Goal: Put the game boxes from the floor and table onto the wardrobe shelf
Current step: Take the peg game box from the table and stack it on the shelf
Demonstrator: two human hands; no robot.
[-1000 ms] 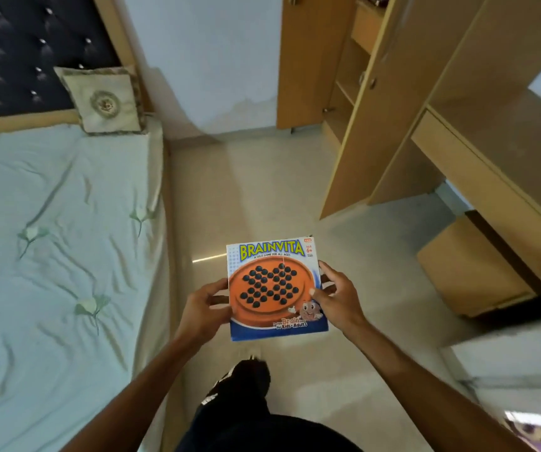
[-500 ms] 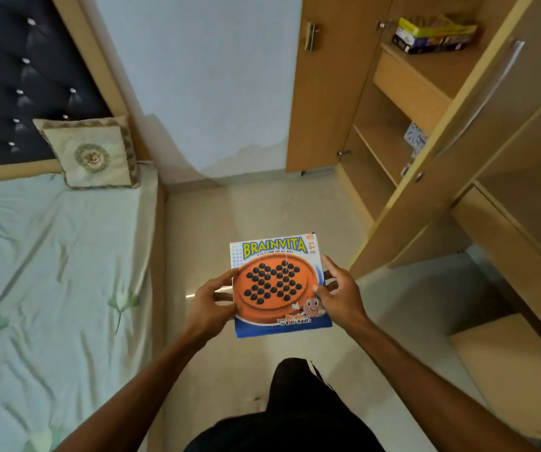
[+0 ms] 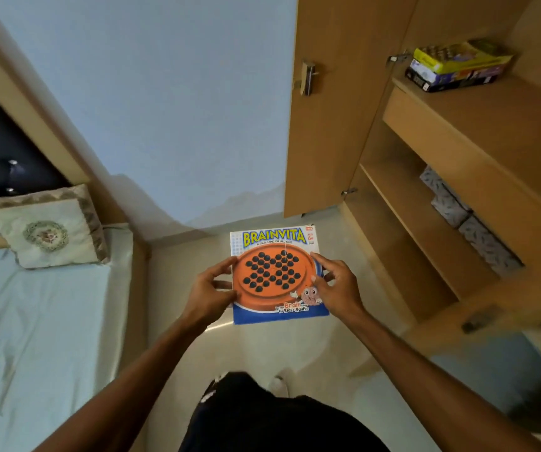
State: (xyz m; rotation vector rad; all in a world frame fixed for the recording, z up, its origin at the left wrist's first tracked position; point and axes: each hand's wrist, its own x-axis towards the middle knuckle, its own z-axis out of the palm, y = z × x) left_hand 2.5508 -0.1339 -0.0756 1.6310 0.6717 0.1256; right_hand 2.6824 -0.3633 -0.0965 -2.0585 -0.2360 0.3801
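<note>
A flat Brainvita game box (image 3: pixel 275 272), white and blue with an orange disc of black pegs, is held face up in front of me over the floor. My left hand (image 3: pixel 209 290) grips its left edge and my right hand (image 3: pixel 336 285) grips its right edge, thumbs on top. The open wardrobe stands to the right, and on its upper shelf (image 3: pixel 478 109) lies a stack of game boxes (image 3: pixel 455 65), yellow on top of dark ones.
A wardrobe door (image 3: pixel 331 102) stands open behind the box. Lower shelves hold folded patterned fabric (image 3: pixel 464 213). A bed (image 3: pixel 34 321) with a cushion (image 3: pixel 42 230) fills the left side. Pale floor runs between bed and wardrobe.
The view has swung up and towards the wardrobe, bringing its upper shelf and stacked boxes closer. Both hands still hold the Brainvita box, carried forward with me.
</note>
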